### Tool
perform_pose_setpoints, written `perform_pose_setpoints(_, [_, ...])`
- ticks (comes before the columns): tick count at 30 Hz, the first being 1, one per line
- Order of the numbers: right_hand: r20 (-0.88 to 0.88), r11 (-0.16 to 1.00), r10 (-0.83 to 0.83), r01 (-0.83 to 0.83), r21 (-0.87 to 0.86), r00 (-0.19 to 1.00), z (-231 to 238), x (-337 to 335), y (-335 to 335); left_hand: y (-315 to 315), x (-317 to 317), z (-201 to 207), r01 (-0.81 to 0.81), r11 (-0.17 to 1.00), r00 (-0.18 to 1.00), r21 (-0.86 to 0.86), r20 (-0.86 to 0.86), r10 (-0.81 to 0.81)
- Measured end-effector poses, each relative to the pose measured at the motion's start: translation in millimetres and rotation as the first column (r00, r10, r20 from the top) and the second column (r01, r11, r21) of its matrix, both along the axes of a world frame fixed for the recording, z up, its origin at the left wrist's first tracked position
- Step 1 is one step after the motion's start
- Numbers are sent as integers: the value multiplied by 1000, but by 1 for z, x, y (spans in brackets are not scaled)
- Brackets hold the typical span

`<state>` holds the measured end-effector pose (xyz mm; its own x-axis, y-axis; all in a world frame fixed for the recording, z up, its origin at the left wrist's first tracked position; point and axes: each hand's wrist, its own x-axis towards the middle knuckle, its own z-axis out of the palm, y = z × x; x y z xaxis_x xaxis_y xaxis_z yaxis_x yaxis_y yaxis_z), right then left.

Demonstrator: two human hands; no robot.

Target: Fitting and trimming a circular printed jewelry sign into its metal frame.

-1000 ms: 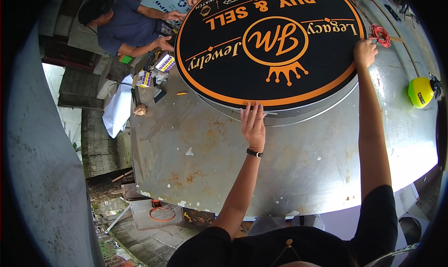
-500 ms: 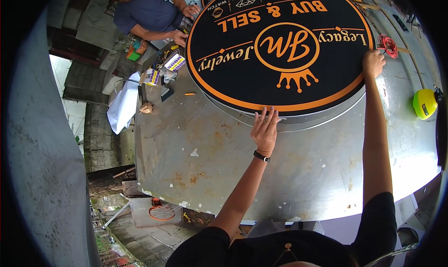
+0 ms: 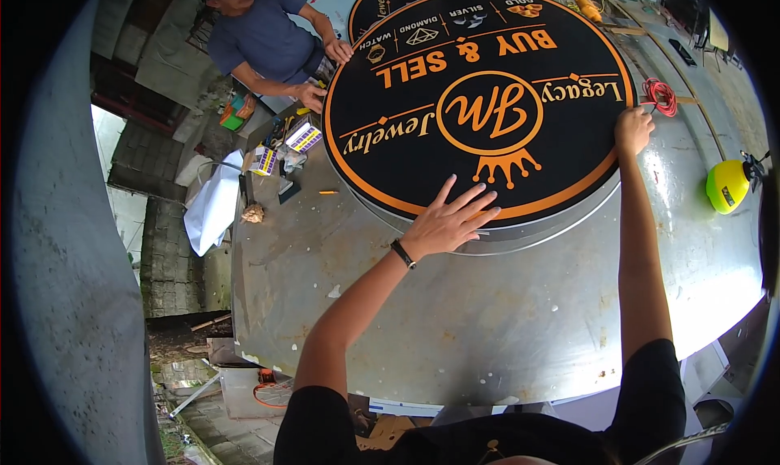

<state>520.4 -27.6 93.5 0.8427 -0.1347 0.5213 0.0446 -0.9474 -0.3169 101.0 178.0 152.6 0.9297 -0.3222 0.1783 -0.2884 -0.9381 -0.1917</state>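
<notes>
Round black-and-orange sign panel (image 3: 479, 99) lies flat on the grey metal table (image 3: 487, 327), far edge hidden by a co-worker's hands. Left hand (image 3: 447, 221) splayed flat on its near rim, right hand (image 3: 632, 130) pressing its right rim, neither gripping. Since before, panel sits closer, left hand further onto it.

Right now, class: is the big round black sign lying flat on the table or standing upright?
Lying flat. The round black sign rests face up on the metal table, with the left hand spread on its near edge.
</notes>
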Motion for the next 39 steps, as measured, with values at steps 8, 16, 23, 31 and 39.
perform_pose_setpoints(8, [20, 1000, -6, 6, 0, 1000, 4, -5, 3, 12, 38, 19, 247, 968, 919, -32, -310, -245])
perform_pose_setpoints(16, [33, 1000, -19, 19, 10, 999, 4, -6, 2, 10, 48, 24, 254, 964, 896, -81, -355, -266])
perform_pose_setpoints(23, [38, 1000, -11, 11, 6, 999, 6, -8, 2, 9, 50, 22, 291, 955, 884, -58, -365, -291])
perform_pose_setpoints(31, [59, 1000, -10, 12, -26, 998, 2, -7, 2, 8, 47, 21, 316, 948, 881, -31, -362, -305])
perform_pose_setpoints(39, [51, 999, -22, 23, -24, 998, 1, -3, 2, 10, 48, 19, 317, 948, 889, -36, -338, -310])
